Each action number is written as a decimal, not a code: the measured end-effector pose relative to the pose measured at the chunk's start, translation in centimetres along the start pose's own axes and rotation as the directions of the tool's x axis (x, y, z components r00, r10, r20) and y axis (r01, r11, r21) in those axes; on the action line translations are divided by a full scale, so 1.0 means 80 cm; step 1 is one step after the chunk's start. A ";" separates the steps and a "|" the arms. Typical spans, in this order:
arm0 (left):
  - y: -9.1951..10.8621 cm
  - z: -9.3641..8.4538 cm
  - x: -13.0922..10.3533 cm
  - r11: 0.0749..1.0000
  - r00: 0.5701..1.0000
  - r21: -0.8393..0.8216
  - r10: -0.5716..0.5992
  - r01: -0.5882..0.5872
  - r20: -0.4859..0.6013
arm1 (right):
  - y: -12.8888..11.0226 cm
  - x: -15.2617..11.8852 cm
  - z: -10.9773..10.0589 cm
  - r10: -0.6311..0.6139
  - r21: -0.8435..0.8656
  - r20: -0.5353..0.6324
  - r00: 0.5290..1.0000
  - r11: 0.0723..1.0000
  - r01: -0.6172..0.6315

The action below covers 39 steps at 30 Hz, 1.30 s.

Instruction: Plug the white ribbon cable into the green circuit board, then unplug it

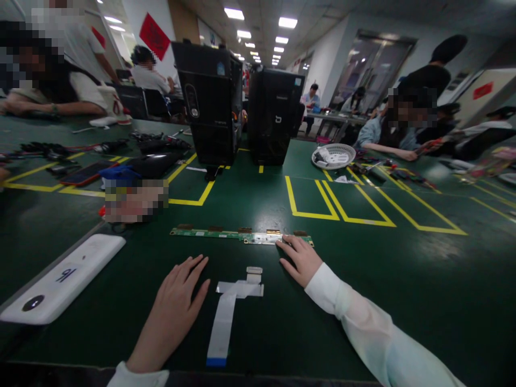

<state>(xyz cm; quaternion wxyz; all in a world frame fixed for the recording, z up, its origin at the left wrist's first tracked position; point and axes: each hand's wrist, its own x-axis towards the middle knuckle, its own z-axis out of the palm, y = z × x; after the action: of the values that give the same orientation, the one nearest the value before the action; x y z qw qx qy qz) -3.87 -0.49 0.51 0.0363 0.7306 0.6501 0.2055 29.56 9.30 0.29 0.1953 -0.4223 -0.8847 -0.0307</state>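
Note:
A long, narrow green circuit board (226,235) lies crosswise on the dark green table, with copper-coloured tabs along its far edge. My right hand (300,259) rests at the board's right part, fingertips touching it and fingers apart. Flat on the table to the left is my left hand (177,295), its fingers stretched out and nothing in them. Between the two hands sits a white flat ribbon cable (222,322), folded into a cross shape, with a blue end towards me and a connector at its far end. The left fingertips are apart from both cable and board.
Two black computer towers (212,107) stand at the back. A white elongated device (64,279) lies at the left, near tools and cables (157,142). Yellow tape (314,216) marks rectangles on the table. A white basket (334,156) sits back right. Other people sit around.

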 end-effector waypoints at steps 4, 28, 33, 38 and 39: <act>-0.004 -0.014 -0.003 0.974 0.999 -0.225 -0.020 0.027 0.034 | 0.001 -0.007 0.002 -0.016 -0.008 -0.014 1.000 1.000 0.016; 0.127 0.006 0.053 0.830 0.799 0.009 0.535 -0.558 0.274 | 0.011 -0.010 0.007 -0.074 0.046 0.018 0.997 0.996 0.073; 0.140 0.018 0.065 0.818 0.796 0.051 0.541 -0.573 0.272 | 0.012 -0.010 0.006 -0.087 0.071 0.003 0.996 0.994 0.087; 0.144 0.024 0.064 0.846 0.823 0.049 0.501 -0.531 0.269 | 0.012 -0.010 0.005 -0.082 0.084 -0.001 0.997 0.993 0.082; 0.144 0.025 0.064 0.851 0.828 0.049 0.493 -0.523 0.269 | 0.012 -0.010 0.005 -0.081 0.087 -0.001 0.997 0.993 0.081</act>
<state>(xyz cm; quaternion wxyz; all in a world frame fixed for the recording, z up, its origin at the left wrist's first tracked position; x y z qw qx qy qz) 7.95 3.13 3.70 0.0166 0.8977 0.4337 0.0760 30.62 9.45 -0.48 0.2110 -0.3770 -0.9019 0.0003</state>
